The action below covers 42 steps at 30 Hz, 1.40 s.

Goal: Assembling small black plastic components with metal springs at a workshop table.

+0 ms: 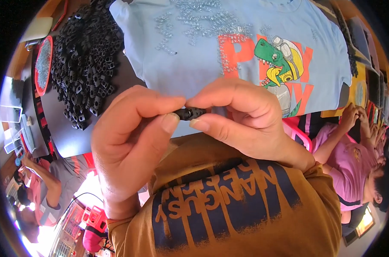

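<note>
Between my two hands, close to my chest, is a small black plastic piece with an opening in its side. The thumb and forefinger of my left hand pinch its left end. My right hand grips the right end the same way, so the fingertips nearly meet. Beyond my hands a light blue T-shirt with a cartoon dinosaur print lies spread on the table. Many small metal springs are scattered over its far part. Whether a spring sits inside the black piece is too small to tell.
A large heap of black plastic pieces lies at the left of the dark table. Beside it stands a red-rimmed basket of springs. A person in a pink shirt works at the right; another person sits at the left.
</note>
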Each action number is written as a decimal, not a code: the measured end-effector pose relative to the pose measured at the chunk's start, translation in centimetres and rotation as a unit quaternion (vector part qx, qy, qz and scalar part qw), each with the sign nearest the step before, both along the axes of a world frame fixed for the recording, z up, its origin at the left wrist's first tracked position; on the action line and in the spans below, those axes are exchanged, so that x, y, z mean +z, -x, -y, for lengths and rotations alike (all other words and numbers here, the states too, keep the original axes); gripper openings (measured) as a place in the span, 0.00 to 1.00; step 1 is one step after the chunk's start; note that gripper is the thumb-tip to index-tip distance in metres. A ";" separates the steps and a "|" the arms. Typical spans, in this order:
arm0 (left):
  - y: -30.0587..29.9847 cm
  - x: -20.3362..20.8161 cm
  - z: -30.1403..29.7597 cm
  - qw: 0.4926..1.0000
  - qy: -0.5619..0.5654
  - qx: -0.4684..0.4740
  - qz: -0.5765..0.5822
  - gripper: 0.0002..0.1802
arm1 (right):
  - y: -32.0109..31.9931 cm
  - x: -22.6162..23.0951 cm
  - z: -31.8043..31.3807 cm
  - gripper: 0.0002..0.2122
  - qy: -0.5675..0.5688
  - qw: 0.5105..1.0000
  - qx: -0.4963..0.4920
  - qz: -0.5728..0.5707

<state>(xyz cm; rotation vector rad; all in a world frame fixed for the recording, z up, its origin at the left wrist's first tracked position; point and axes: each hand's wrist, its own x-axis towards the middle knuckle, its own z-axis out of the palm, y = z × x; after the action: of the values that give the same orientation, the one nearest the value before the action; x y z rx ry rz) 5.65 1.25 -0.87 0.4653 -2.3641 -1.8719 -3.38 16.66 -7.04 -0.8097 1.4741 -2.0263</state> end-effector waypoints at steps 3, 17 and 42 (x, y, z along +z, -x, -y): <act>0.2 0.3 0.1 0.998 0.061 -0.030 -0.007 0.07 | 0.4 0.0 -0.5 0.11 -0.020 0.996 0.067 -0.048; 1.3 1.3 0.1 0.933 0.318 -0.162 -0.048 0.09 | -0.2 -0.2 0.1 0.06 -0.034 0.998 -0.012 -0.044; 0.5 -0.9 0.1 0.892 0.390 -0.138 -0.183 0.15 | -0.8 0.5 -0.2 0.02 -0.011 0.992 0.008 0.123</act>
<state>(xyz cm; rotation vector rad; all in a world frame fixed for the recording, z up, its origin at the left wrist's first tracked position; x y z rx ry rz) 5.10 1.18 -1.77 -0.2880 -2.6970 -0.7986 -2.54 16.89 -6.52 -0.5394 1.3435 -2.0120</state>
